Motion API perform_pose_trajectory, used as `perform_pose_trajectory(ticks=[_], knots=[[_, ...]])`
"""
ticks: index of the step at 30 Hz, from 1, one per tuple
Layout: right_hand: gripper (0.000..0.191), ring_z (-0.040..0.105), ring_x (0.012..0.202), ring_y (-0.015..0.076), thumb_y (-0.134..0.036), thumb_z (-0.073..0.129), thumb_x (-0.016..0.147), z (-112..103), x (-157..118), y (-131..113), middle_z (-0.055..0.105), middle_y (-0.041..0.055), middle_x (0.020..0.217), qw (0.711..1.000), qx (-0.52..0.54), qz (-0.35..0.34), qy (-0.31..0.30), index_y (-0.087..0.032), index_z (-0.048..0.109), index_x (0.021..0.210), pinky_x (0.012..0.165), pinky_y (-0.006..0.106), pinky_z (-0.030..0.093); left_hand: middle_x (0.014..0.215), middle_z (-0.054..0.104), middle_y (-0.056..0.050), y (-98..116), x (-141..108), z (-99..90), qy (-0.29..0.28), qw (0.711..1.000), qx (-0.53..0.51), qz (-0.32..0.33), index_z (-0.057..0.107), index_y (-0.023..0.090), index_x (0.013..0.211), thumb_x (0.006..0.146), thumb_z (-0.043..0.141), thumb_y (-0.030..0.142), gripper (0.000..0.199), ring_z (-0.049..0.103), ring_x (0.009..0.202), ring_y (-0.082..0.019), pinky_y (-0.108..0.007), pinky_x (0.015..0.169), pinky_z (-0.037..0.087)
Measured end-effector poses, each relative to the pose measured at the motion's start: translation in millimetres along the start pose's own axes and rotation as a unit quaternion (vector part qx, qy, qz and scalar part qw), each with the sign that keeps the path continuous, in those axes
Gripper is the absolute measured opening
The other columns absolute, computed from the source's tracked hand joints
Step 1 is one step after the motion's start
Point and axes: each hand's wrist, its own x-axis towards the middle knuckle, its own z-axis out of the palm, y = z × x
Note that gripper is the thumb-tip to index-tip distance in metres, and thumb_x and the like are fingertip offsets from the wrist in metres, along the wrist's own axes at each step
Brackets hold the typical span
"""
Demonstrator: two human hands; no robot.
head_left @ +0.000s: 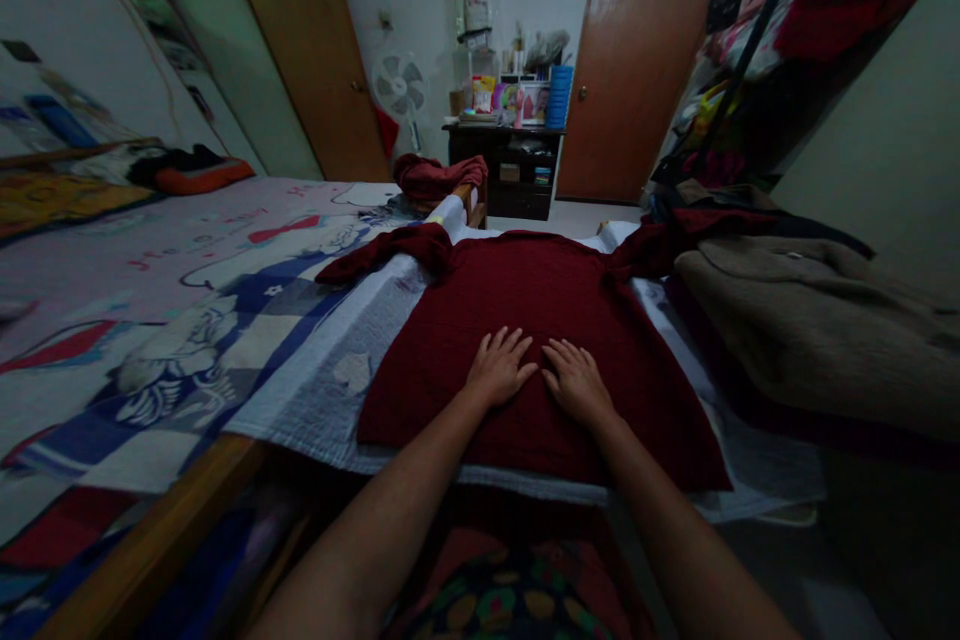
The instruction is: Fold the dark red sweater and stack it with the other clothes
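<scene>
A dark red long-sleeved top (pixel 480 300) lies spread out on a cloth-covered board or table (pixel 322 410), its hem towards me. One sleeve reaches left over the edge towards the bed; the other runs right towards a heap of clothes. My left hand (pixel 501 367) rests flat on the middle of the top, fingers stretched and spread. Close beside it, my right hand (pixel 576 380) also lies flat on the fabric with its fingers out. The two hands are a little apart, and neither grips anything.
On the left is a bed (pixel 202 220) with a patterned sheet and a wooden frame rail (pixel 157 540). A brown-grey garment (pixel 817 320) lies piled on the right. Farther back are a dark red cloth bundle (pixel 439 177), a white fan (pixel 400 85) and a dark cabinet (pixel 540 190).
</scene>
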Motion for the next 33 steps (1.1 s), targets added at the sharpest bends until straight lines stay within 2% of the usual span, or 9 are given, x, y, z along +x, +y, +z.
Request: perform_pose_trajectory(ticks=[4, 9, 20, 23, 26, 28, 31, 33], knots=[[0.042, 0.034, 0.138, 0.0242, -0.031, 0.048, 0.091, 1.0, 0.0, 1.6, 0.048, 0.0079, 0.144, 1.0, 0.017, -0.002, 0.013, -0.023, 0.054, 0.131, 0.113, 0.048, 0.023, 0.155, 0.033, -0.001, -0.2, -0.2, -1.1, -0.002, 1.0, -0.001, -0.006, 0.038, 0.028, 0.144, 0.097, 0.032, 0.047, 0.051, 0.023, 0.143, -0.026, -0.05, 0.116, 0.02], [0.027, 0.039, 0.134, 0.0237, -0.029, 0.05, 0.089, 0.7, -0.4, 5.0, 0.053, 0.0081, 0.138, 0.998, 0.059, -0.004, 0.031, -0.023, 0.061, 0.113, 0.111, 0.048, 0.026, 0.155, 0.032, -0.001, -0.6, 0.5, -1.6, -0.008, 1.0, -0.003, -0.007, 0.038, 0.028, 0.144, 0.097, 0.034, 0.043, 0.049, 0.022, 0.144, -0.025, -0.05, 0.116, 0.02], [0.011, 0.042, 0.131, 0.0242, -0.027, 0.051, 0.086, -1.2, -0.8, 6.3, 0.056, 0.0089, 0.134, 0.996, 0.083, 0.0, 0.038, -0.02, 0.059, 0.089, 0.11, 0.047, 0.027, 0.153, 0.036, -0.002, -0.7, 1.1, -0.6, 0.006, 1.0, 0.009, -0.004, 0.04, 0.029, 0.143, 0.097, 0.036, 0.044, 0.049, 0.025, 0.143, -0.024, -0.048, 0.115, 0.022], [0.015, 0.042, 0.131, 0.0234, -0.022, 0.049, 0.086, -1.3, -0.9, 6.8, 0.055, 0.0096, 0.134, 0.996, 0.083, 0.002, 0.035, -0.019, 0.06, 0.096, 0.111, 0.046, 0.027, 0.153, 0.037, -0.001, 1.5, -0.2, -3.0, 0.012, 1.0, 0.004, 0.003, 0.043, 0.031, 0.14, 0.096, 0.04, 0.04, 0.045, 0.029, 0.141, -0.024, -0.048, 0.114, 0.023], [0.03, 0.041, 0.132, 0.0218, -0.019, 0.046, 0.086, -0.3, -0.9, 6.6, 0.055, 0.0104, 0.135, 0.996, 0.077, 0.006, 0.033, -0.018, 0.057, 0.114, 0.111, 0.044, 0.027, 0.152, 0.038, 0.0, 8.9, -2.4, -5.9, -0.005, 1.0, -0.017, 0.023, 0.047, 0.031, 0.137, 0.096, 0.038, 0.028, 0.042, 0.034, 0.139, -0.02, -0.044, 0.114, 0.026], [0.039, 0.04, 0.133, 0.0212, -0.019, 0.045, 0.087, 0.8, -0.8, 5.5, 0.054, 0.0108, 0.137, 0.997, 0.066, 0.01, 0.031, -0.016, 0.052, 0.125, 0.112, 0.043, 0.025, 0.151, 0.04, -0.001, 17.0, -4.3, -5.9, -0.028, 0.999, -0.034, 0.015, 0.047, 0.027, 0.137, 0.096, 0.034, 0.024, 0.042, 0.035, 0.138, -0.018, -0.042, 0.114, 0.027], [0.044, 0.037, 0.136, 0.0207, -0.02, 0.044, 0.088, 1.1, -0.9, 2.7, 0.05, 0.0104, 0.141, 0.999, 0.042, 0.017, 0.017, -0.016, 0.05, 0.131, 0.113, 0.042, 0.024, 0.151, 0.04, -0.005, 30.5, -7.5, -1.0, -0.043, 0.998, -0.036, -0.029, 0.043, 0.022, 0.14, 0.097, 0.035, 0.034, 0.046, 0.032, 0.14, -0.023, -0.048, 0.114, 0.027], [0.045, 0.035, 0.137, 0.021, -0.023, 0.043, 0.09, -1.1, -2.0, 1.2, 0.045, 0.0098, 0.146, 0.999, 0.021, 0.026, 0.001, -0.017, 0.05, 0.134, 0.114, 0.042, 0.023, 0.153, 0.036, -0.007, 37.1, -10.1, 4.7, -0.024, 0.999, -0.017, -0.04, 0.04, 0.022, 0.143, 0.095, 0.038, 0.041, 0.051, 0.029, 0.141, -0.026, -0.051, 0.114, 0.024]])
